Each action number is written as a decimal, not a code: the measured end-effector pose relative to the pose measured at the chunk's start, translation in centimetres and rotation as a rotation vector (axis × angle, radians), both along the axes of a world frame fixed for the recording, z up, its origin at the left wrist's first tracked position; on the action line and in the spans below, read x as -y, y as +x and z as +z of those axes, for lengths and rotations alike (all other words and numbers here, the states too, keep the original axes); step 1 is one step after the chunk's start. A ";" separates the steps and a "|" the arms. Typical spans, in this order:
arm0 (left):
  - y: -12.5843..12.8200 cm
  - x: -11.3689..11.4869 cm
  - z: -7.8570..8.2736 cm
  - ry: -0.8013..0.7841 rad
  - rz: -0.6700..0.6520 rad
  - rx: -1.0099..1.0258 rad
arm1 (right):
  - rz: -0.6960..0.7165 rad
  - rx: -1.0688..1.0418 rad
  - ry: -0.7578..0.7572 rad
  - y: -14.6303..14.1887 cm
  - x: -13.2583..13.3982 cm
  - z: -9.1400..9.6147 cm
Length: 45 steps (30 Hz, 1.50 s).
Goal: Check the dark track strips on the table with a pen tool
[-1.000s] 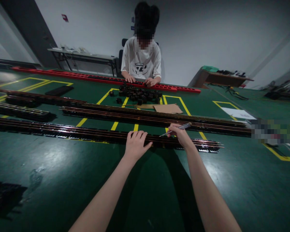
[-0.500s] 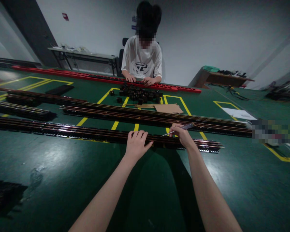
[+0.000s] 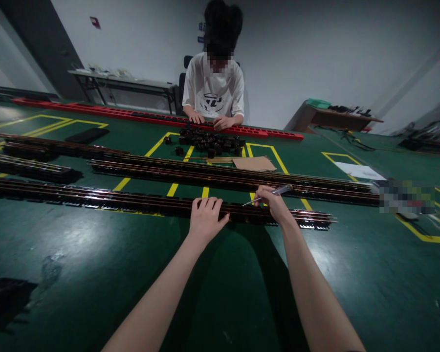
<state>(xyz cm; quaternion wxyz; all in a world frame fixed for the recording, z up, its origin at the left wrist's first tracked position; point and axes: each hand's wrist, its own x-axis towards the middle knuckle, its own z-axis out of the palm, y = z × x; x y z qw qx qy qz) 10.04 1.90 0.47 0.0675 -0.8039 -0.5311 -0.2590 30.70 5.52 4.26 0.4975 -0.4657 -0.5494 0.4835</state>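
Observation:
A long dark rail with copper strips lies across the green table in front of me. My left hand rests on it, fingers curled over its top edge and thumb out to the right. Just right of it, my right hand pinches a thin screwdriver with a clear handle; its tip points left at the rail.
More rails lie parallel behind the near one. A cardboard piece and a heap of small black parts sit farther back. A person in a white shirt works at a long red rail across the table. Black parts lie at the near left.
Both hands stay on the rail in nearly the same spot. The view has shifted slightly; nothing was picked up or let go.

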 end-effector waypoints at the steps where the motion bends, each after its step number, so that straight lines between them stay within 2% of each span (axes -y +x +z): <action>1: 0.0 0.0 0.0 0.006 0.005 0.004 | 0.002 0.004 0.005 -0.1 0.0 0.0; 22: 0.1 0.3 0.0 0.022 -0.002 -0.004 | 0.032 0.021 0.024 -2.8 0.2 -0.4; 45: -0.3 -0.3 -0.1 -0.001 -0.044 -0.008 | 0.064 -0.023 0.065 -2.5 0.0 -1.3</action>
